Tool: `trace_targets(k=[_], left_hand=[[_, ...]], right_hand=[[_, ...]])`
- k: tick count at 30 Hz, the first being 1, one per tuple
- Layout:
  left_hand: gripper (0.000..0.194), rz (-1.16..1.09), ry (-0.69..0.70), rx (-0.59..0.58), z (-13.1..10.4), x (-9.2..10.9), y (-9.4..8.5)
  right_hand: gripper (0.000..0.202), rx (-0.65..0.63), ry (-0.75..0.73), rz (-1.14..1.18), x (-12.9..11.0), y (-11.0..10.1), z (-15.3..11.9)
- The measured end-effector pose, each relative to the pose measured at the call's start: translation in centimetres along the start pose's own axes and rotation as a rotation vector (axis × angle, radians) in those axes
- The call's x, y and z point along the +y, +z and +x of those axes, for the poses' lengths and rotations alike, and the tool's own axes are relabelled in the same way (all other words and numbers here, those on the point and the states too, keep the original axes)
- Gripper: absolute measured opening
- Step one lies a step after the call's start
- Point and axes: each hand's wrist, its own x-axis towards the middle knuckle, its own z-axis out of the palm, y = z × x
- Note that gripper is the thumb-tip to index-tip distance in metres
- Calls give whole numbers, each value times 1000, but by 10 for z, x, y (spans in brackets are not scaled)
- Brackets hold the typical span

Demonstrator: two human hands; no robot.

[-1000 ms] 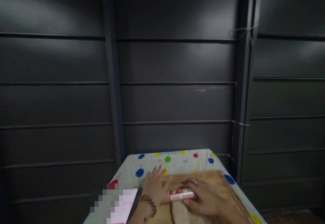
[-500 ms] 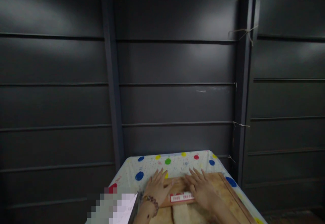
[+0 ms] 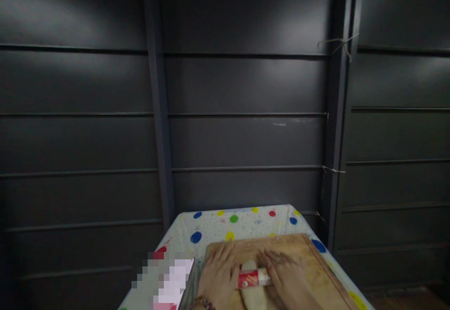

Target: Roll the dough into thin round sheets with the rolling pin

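Note:
A rolling pin (image 3: 253, 278) with a red and white label lies crosswise on a pale strip of dough (image 3: 255, 299). The dough shows both beyond the pin and on its near side, on a wooden cutting board (image 3: 314, 265). Flat over the pin's left part lies my left hand (image 3: 218, 269), fingers stretched forward, with a beaded bracelet at the wrist. My right hand (image 3: 286, 275) rests on the right part, its fingers extended and slightly blurred. Both palms hide the pin's ends.
A white tablecloth (image 3: 211, 225) with coloured dots covers the table under the board. To the left lies a flat, pixelated object with a pale surface (image 3: 176, 279). Dark metal panels (image 3: 246, 146) stand right behind the table.
Both hands and the rolling pin have come back toward me. The pin has turned, showing more red on its label, and dough now shows beyond it.

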Motion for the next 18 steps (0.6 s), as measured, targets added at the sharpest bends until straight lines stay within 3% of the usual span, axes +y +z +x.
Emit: trace_targets(k=[3, 9, 14, 18], left_hand=[[53, -4, 20, 70, -14, -3, 12], [48, 11, 150, 180, -27, -18, 39], [47, -27, 90, 133, -15, -15, 31], [50, -50, -9, 89, 6, -11, 22]], right_hand=[[46, 8, 30, 53, -2, -4, -15], [48, -99, 26, 91, 2, -6, -26], [45, -33, 22, 118, -4, -14, -16], [41, -57, -14, -8, 1, -4, 5]])
